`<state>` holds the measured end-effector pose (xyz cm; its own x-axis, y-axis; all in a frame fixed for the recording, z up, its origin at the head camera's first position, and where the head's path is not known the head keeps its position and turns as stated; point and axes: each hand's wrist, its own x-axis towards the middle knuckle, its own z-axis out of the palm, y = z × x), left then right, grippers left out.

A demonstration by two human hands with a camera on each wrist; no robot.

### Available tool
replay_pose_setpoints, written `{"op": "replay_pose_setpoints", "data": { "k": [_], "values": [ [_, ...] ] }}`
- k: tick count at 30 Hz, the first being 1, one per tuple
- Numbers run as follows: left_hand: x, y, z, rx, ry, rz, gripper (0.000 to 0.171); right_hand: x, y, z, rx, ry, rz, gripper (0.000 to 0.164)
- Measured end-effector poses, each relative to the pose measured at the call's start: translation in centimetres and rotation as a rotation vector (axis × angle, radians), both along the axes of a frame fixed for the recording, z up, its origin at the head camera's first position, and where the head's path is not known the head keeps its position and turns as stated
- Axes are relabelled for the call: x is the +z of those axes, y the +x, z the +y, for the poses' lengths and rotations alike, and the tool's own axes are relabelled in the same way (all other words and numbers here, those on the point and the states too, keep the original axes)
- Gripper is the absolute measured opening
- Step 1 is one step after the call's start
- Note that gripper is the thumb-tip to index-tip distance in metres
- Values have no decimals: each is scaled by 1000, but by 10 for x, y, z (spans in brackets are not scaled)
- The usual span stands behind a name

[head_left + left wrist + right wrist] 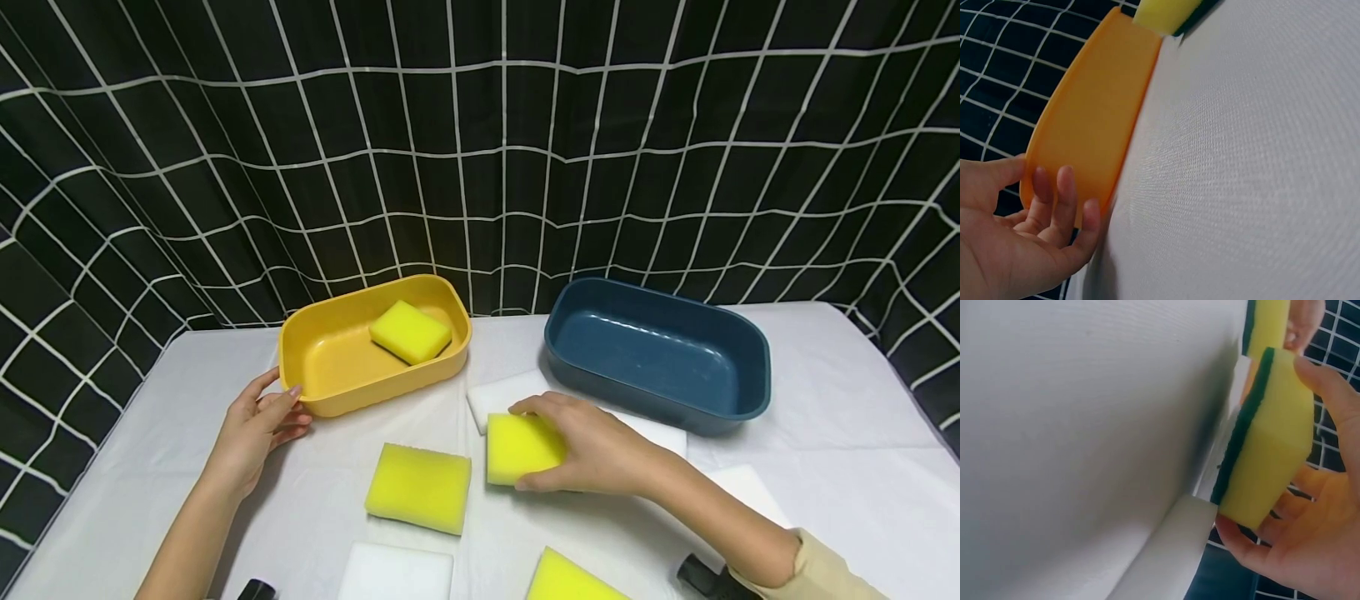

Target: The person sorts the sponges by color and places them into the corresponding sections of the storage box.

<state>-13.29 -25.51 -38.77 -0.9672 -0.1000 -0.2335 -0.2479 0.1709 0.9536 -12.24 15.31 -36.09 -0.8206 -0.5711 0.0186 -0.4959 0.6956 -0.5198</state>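
My left hand [258,429] pinches the near left corner of a yellow plastic basin [375,402], thumb on the rim and fingers along the outer wall. Inside that basin lies a yellow sponge [410,332] with a dark underside. With thumb and fingers spread across its sides, my right hand [592,446] grips another yellow scouring sponge [1279,425]; its dark green scouring layer [1244,428] faces down toward the table. A white block [513,392] lies partly behind the gripped sponge in the head view. Just beyond the right hand stands a dark blue basin [652,408].
Two more yellow sponges, one in the middle [418,487] and one at the front edge of view [570,579], lie on the white cloth [120,500]. A white block [396,573] sits at the front; others lie by the right forearm. A black checked curtain [480,167] hangs behind.
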Motion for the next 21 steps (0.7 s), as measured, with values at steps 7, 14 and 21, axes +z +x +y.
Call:
{"op": "replay_pose_setpoints", "data": {
  "k": [7,14,21],
  "values": [
    [1,2,0,-5,-9,19,71,3,-3,-2,-6,9,8,75],
    [2,1,1,0,-18,18,71,7,-7,-4,-5,2,-10,75],
    [1,1,1,-2,-20,18,70,12,-9,-6,-6,0,-10,73]
  ]
}}
